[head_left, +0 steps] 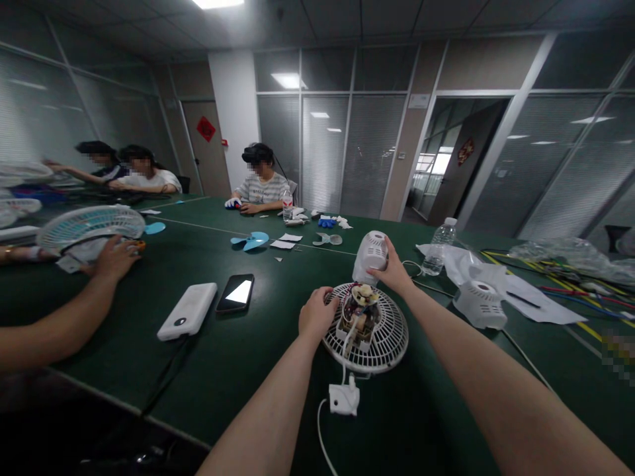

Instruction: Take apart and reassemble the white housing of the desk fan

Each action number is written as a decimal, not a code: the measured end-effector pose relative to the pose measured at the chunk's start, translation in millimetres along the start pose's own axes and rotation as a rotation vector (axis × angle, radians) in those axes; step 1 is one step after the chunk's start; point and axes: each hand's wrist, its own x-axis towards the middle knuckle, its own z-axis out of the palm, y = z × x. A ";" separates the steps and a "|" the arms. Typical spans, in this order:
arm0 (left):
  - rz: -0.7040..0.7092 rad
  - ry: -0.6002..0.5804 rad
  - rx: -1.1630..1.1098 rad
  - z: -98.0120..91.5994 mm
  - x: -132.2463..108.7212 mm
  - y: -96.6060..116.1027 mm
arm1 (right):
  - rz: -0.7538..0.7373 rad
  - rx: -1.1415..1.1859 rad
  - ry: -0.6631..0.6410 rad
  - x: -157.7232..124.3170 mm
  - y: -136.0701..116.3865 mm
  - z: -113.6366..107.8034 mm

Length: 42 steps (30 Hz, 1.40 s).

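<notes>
A white fan grille [394, 337] lies on the green table, with an exposed fan motor [362, 311] and its wiring on top. My left hand [317, 314] rests at the grille's left edge, fingers curved toward the motor; whether they grip the rim is hard to tell. My right hand [391, 268] holds a white vented motor cover [372, 254] just behind the motor, above the grille's far edge. A small white plastic part [344, 398] on a cable lies in front of the grille.
Left are a white power bank [187, 311] and a phone [235, 293]. Blue fan blades [251, 241] lie further back. At right stand a water bottle [440, 246] and another white cover [480, 304]. A co-worker's hand [115, 258] holds another fan [92, 228]; other people sit behind.
</notes>
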 end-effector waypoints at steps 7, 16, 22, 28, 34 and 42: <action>0.017 0.022 -0.055 1.9 0.8 -2.0 | 0.002 -0.054 0.018 -1.9 -5.9 1.2; 0.023 0.018 -0.051 2.2 1.1 -2.8 | -0.023 -0.026 -0.040 10.4 -1.9 -6.5; 0.022 0.010 -0.044 2.8 1.8 -4.2 | -0.079 -0.183 -0.075 9.2 -17.0 -16.6; 0.008 0.001 -0.061 2.9 2.5 -4.5 | -0.080 -0.240 0.105 2.8 -37.1 -24.5; 0.097 0.141 -0.144 2.1 1.3 -4.5 | -0.120 -0.097 0.260 12.2 -69.7 -32.5; 0.348 0.240 -0.559 -12.3 -5.2 16.7 | -0.336 0.117 -0.075 7.2 -143.2 -27.3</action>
